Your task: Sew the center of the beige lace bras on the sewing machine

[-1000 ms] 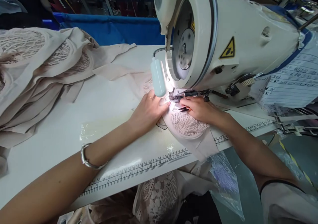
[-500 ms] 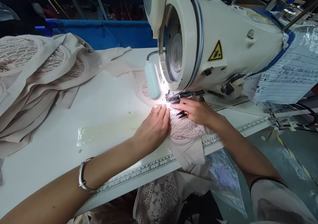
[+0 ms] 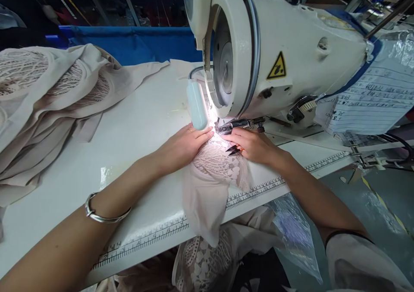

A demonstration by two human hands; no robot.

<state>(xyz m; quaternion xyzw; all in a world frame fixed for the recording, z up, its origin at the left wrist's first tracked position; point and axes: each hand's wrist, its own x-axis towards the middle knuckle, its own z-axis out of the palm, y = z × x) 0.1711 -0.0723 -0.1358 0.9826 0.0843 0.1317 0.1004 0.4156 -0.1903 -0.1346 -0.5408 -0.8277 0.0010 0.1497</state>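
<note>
A pale pink lace piece point(image 3: 215, 160) lies under the needle area of a white sewing machine point(image 3: 300, 42), its plain fabric end hanging over the table's front edge. My left hand point(image 3: 181, 147) rests flat on the lace's left side, fingers stretched toward the presser foot point(image 3: 223, 129). On the other side, my right hand point(image 3: 254, 146) is curled around small thread snips point(image 3: 233, 150), whose dark blades point left. Its index finger and thumb reach to the fabric beside the foot. The needle tip is lost in the lamp's glare.
A light-green lamp point(image 3: 197, 106) hangs left of the needle. More beige lace pieces point(image 3: 64, 93) are heaped on the left of the white table point(image 3: 139, 128). Along the front edge runs a printed ruler point(image 3: 148, 237). Handwritten paper point(image 3: 371, 89) hangs at right; lace point(image 3: 207, 257) lies below the edge.
My left hand has moved left and away from me, its fingers now pointing more to the right. The lace piece has swung left with its loose end. My right hand has barely shifted.
</note>
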